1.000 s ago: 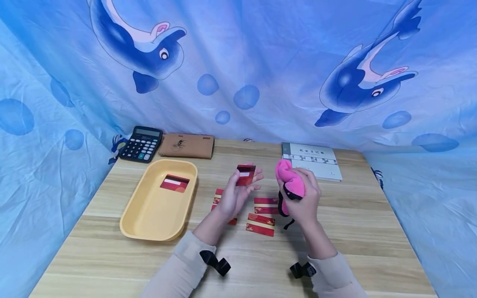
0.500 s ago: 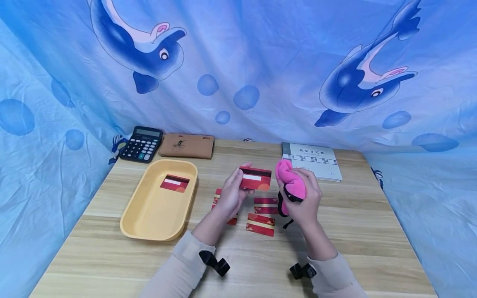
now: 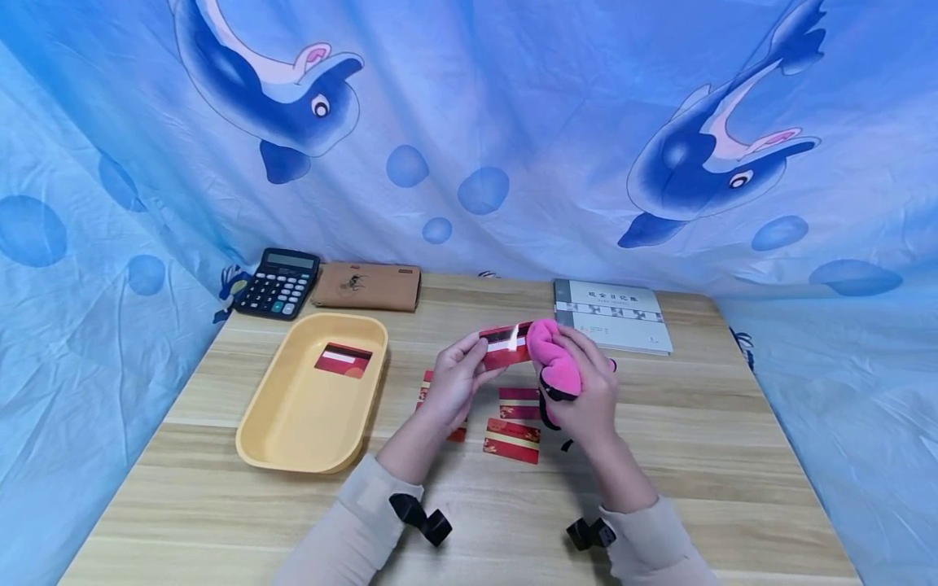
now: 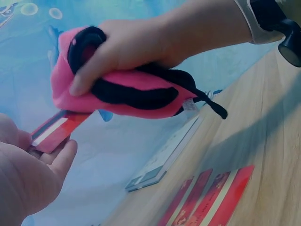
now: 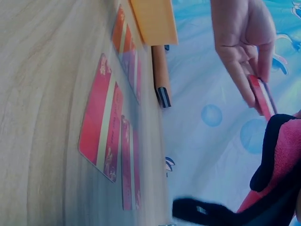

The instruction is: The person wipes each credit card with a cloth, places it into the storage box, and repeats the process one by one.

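Note:
In the head view my left hand (image 3: 456, 378) pinches a red card (image 3: 506, 346) by its left end, its dark stripe and white strip facing up. My right hand (image 3: 595, 399) grips a bunched pink plush cloth (image 3: 560, 370) with black trim, which touches the card's right end and covers part of it. A small tag and black loop hang from the cloth (image 4: 127, 92) in the left wrist view. Below the hands, several red cards with gold bands lie on the table, among them a near card (image 3: 511, 440) and one behind it (image 3: 519, 404).
At the left stands a yellow tray (image 3: 315, 431) with one red card (image 3: 343, 360) inside. Behind it are a black calculator (image 3: 278, 283) and a brown wallet (image 3: 368, 286). A grey-white book (image 3: 615, 313) lies at the back right, before a blue curtain (image 3: 469, 122).
The left hand has turned the card lengthwise toward the right. The right hand has moved left, bringing the pink cloth from apart to against the card's right end.

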Action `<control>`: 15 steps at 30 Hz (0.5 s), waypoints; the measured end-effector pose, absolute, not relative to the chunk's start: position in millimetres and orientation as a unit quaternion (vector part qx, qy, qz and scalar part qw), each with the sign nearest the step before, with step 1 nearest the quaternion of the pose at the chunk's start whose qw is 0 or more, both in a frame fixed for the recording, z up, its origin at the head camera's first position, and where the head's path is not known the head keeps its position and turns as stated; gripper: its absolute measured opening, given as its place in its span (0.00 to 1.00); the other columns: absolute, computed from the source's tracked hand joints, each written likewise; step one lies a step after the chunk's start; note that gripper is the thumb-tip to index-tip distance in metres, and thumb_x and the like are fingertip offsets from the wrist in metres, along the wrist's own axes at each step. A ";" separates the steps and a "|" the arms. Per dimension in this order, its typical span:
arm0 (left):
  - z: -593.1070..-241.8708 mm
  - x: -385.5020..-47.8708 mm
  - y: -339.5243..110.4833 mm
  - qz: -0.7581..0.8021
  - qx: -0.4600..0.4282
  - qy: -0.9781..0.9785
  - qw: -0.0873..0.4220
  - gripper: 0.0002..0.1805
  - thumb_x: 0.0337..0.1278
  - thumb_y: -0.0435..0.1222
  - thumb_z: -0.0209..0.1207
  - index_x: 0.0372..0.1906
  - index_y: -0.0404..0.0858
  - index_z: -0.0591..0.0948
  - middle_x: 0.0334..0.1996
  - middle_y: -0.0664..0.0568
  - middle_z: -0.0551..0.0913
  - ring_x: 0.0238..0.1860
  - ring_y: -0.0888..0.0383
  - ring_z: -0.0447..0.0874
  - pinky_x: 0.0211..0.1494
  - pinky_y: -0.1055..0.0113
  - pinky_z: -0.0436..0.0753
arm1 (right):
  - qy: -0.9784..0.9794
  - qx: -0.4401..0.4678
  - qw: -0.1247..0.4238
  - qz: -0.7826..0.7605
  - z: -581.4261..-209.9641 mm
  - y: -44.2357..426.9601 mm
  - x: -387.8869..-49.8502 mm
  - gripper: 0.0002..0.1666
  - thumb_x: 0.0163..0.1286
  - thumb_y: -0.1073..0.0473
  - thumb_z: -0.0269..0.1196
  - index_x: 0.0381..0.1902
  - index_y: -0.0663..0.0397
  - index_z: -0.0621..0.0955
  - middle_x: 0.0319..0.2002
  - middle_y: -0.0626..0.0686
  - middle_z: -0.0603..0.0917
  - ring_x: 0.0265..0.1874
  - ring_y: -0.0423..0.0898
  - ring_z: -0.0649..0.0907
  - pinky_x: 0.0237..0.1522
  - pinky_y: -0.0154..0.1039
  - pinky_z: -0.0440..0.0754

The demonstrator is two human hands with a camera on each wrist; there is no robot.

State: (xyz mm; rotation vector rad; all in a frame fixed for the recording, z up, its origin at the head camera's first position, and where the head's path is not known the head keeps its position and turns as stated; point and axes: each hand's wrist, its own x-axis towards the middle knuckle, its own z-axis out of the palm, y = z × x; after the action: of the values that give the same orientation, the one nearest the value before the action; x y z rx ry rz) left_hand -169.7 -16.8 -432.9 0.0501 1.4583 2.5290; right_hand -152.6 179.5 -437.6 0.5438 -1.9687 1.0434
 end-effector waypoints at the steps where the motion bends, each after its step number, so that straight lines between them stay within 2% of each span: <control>1: -432.2 -169.7 -16.4 0.860 0.017 0.498 0.111 0.22 0.79 0.33 0.48 0.70 0.28 0.70 0.64 0.32 0.74 0.60 0.44 0.81 0.56 0.62 0.84 | -0.787 0.217 0.408 0.408 -438.1 179.1 -152.3 0.33 0.48 0.68 0.77 0.55 0.64 0.84 0.57 0.61 0.83 0.56 0.59 0.83 0.64 0.34 0.75; 6: -430.0 -168.8 -15.9 0.860 0.032 0.494 0.125 0.22 0.78 0.33 0.49 0.69 0.27 0.70 0.63 0.31 0.75 0.61 0.42 0.81 0.58 0.62 0.83 | -0.807 0.215 0.398 0.379 -439.5 174.4 -151.0 0.33 0.50 0.64 0.76 0.57 0.64 0.83 0.57 0.61 0.84 0.55 0.59 0.83 0.59 0.51 0.81; 9: -429.4 -167.8 -15.1 0.856 0.048 0.496 0.139 0.23 0.79 0.33 0.48 0.71 0.28 0.68 0.65 0.32 0.73 0.60 0.47 0.81 0.59 0.61 0.82 | -0.808 0.224 0.401 0.370 -440.0 167.4 -151.5 0.29 0.53 0.62 0.72 0.55 0.65 0.84 0.56 0.61 0.85 0.53 0.60 0.84 0.54 0.59 0.82; 12: -428.5 -166.4 -12.7 0.853 0.062 0.497 0.146 0.24 0.79 0.32 0.46 0.73 0.28 0.65 0.66 0.34 0.73 0.56 0.54 0.83 0.59 0.62 0.83 | -0.805 0.237 0.403 0.366 -438.0 158.1 -149.8 0.27 0.53 0.62 0.70 0.53 0.65 0.84 0.56 0.59 0.85 0.53 0.60 0.85 0.53 0.59 0.82; 15: -426.9 -164.3 -10.4 0.856 0.069 0.490 0.146 0.24 0.79 0.32 0.44 0.73 0.28 0.65 0.62 0.38 0.77 0.48 0.62 0.84 0.55 0.70 0.84 | -0.803 0.254 0.398 0.363 -433.5 148.8 -146.0 0.27 0.52 0.63 0.71 0.53 0.63 0.85 0.56 0.59 0.85 0.52 0.59 0.85 0.53 0.58 0.82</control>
State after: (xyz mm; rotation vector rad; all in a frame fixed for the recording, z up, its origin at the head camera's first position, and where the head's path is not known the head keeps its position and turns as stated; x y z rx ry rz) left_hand -164.3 -10.4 -426.9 0.1994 1.4121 2.4665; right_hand -146.0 148.8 -433.5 0.6432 -2.0347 0.9200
